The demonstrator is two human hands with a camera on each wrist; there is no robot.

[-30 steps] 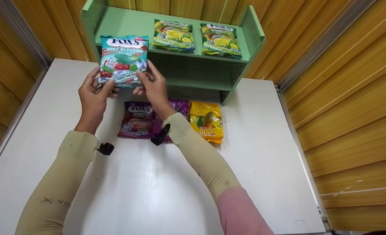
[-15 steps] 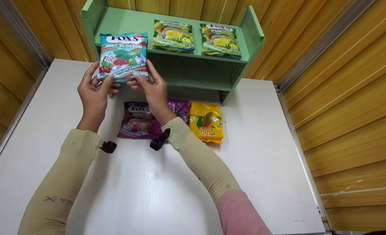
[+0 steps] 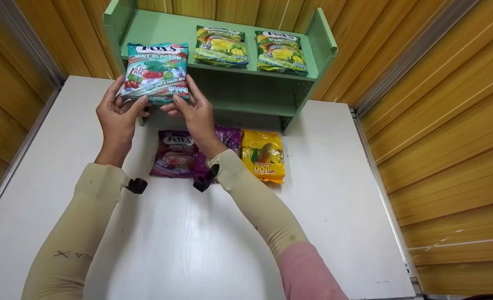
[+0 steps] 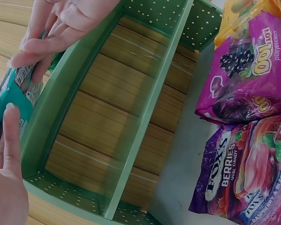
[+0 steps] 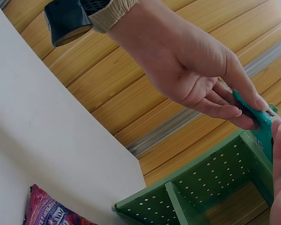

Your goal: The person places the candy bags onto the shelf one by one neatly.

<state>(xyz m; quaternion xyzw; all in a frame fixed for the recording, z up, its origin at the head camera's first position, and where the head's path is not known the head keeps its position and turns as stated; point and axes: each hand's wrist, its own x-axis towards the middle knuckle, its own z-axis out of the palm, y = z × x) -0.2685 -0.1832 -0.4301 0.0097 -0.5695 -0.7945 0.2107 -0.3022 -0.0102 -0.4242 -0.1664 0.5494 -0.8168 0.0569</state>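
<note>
A teal FOX'S Mint Blossom candy bag (image 3: 156, 71) is held up with its printed front showing, overlapping the left front edge of the green shelf (image 3: 158, 25) in the head view. My left hand (image 3: 117, 118) grips its lower left corner, thumb on the front. My right hand (image 3: 198, 116) holds the lower right corner the same way, fingers behind. In the left wrist view the teal bag's lower end (image 4: 18, 101) shows between both hands. Two green-yellow FOX'S Spring Tea bags, one in the middle (image 3: 220, 46) and one at right (image 3: 281, 52), lie on the shelf top.
On the white table (image 3: 325, 200) before the shelf lie a dark purple FOX'S Berries bag (image 3: 174, 154), a purple Lotte 100 bag (image 4: 248, 68) and a yellow Lotte 100 bag (image 3: 264, 156). My right forearm partly covers the purple ones. Wood-panelled walls (image 3: 450, 146) surround the table.
Both hands have raised the mint bag slightly, and it now tilts a little at its lower left. The other bags stay where they were.
</note>
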